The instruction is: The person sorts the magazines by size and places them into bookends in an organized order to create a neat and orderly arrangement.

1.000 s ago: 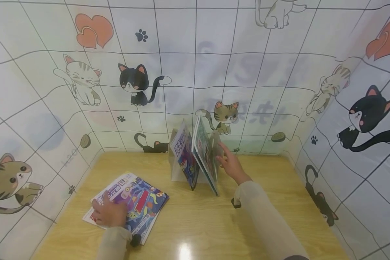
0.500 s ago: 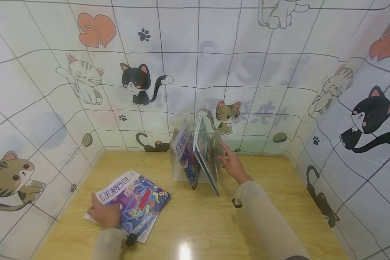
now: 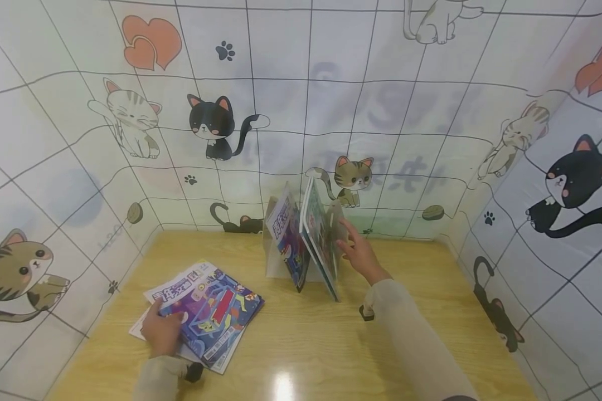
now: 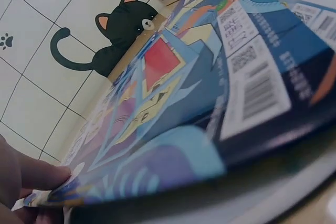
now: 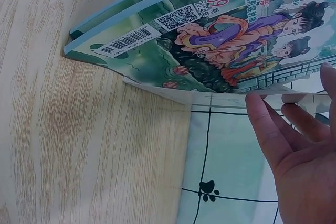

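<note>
My left hand (image 3: 161, 331) pinches the left edge of a purple-blue magazine (image 3: 221, 314), thumb on the cover and fingers beneath. In the left wrist view this magazine's near edge (image 4: 173, 190) is raised off the one under it. Another magazine (image 3: 224, 362) shows its pale border below. My right hand (image 3: 363, 259) rests extended fingers against the right side of a pale book stand (image 3: 276, 264). Inside the stand lean a purple magazine (image 3: 287, 239) and, to its right, green-covered magazines (image 3: 313, 228); a green cover (image 5: 210, 51) with a barcode fills the top of the right wrist view.
The light wooden table (image 3: 301, 345) carries the stand near its back edge and the magazine pile at front left. White sheeting (image 3: 281, 111) printed with cats and grid lines encloses the table at the back and both sides.
My left hand has slid off the magazine cover to its left edge and taken hold of it there, turning the top magazine slightly. My right hand stays at the stand.
</note>
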Demonstrator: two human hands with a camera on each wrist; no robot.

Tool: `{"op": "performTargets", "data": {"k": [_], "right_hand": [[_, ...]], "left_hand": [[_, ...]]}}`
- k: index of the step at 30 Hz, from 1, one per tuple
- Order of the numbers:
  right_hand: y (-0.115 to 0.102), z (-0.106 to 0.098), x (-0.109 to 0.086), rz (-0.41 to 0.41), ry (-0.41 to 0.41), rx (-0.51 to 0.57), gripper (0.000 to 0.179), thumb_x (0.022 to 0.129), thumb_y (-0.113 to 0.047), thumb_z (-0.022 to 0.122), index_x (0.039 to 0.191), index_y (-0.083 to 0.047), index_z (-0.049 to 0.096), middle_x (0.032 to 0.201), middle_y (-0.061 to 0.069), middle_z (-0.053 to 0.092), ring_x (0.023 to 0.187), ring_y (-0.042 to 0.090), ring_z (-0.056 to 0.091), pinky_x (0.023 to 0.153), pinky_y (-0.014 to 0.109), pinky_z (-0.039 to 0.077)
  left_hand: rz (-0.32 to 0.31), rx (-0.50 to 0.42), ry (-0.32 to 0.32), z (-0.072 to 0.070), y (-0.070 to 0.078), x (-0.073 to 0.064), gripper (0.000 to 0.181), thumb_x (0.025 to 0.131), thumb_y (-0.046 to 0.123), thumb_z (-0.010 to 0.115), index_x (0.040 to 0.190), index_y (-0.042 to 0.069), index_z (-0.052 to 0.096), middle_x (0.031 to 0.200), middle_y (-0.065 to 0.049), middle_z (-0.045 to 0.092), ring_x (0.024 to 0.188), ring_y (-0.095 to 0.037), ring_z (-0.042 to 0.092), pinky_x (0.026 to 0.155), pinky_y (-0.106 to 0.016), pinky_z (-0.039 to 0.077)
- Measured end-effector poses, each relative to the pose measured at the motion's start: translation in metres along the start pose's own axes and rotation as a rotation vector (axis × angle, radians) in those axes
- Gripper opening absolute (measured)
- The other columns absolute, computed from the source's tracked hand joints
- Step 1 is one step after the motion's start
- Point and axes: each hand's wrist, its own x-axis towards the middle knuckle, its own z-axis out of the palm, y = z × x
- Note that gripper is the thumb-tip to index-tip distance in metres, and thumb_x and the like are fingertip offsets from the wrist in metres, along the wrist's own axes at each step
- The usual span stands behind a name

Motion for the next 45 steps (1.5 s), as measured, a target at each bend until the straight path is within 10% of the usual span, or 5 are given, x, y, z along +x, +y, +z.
{"op": "performTargets", "data": {"k": [21, 26, 32, 45], "right_hand": [[0.004, -0.003, -0.001, -0.001, 0.008, -0.021, 0.061, 0.100, -0.019, 0.055, 0.153, -0.029, 0.027, 0.145, 0.032, 0.036, 0.115, 0.048, 0.054, 0.078, 0.047, 0.055], [0.004, -0.003, -0.001, -0.003, 0.006, -0.029, 0.061, 0.100, -0.019, 0.055, 0.154, -0.028, 0.027, 0.145, 0.031, 0.036, 0.115, 0.047, 0.054, 0.077, 0.045, 0.056], [0.004, -0.002, 0.000, -0.017, 0.004, -0.015, 0.060, 0.100, -0.017, 0.055, 0.154, -0.025, 0.027, 0.146, 0.033, 0.034, 0.117, 0.049, 0.052, 0.078, 0.049, 0.054], [0.000, 0.000, 0.000, -0.031, 0.001, -0.013, 0.061, 0.100, -0.014, 0.056, 0.154, -0.021, 0.028, 0.147, 0.033, 0.032, 0.117, 0.051, 0.051, 0.077, 0.048, 0.055]], "left_hand": [[0.081, 0.024, -0.182, -0.020, 0.019, -0.005, 0.078, 0.090, 0.019, 0.071, 0.154, 0.025, 0.027, 0.155, -0.020, 0.028, 0.130, -0.037, 0.040, 0.095, -0.041, 0.046], [0.087, -0.038, -0.217, -0.023, 0.027, -0.007, 0.077, 0.089, 0.018, 0.073, 0.153, 0.028, 0.030, 0.155, -0.014, 0.030, 0.102, -0.016, 0.059, 0.070, -0.018, 0.052], [0.149, -0.147, -0.276, -0.026, 0.041, -0.014, 0.075, 0.089, 0.011, 0.072, 0.151, 0.032, 0.035, 0.154, -0.011, 0.033, 0.083, 0.008, 0.060, 0.072, -0.019, 0.053], [0.213, 0.014, -0.284, -0.030, 0.059, -0.027, 0.069, 0.093, 0.020, 0.068, 0.148, 0.044, 0.035, 0.150, -0.012, 0.039, 0.116, -0.035, 0.052, 0.082, -0.026, 0.052]]}}
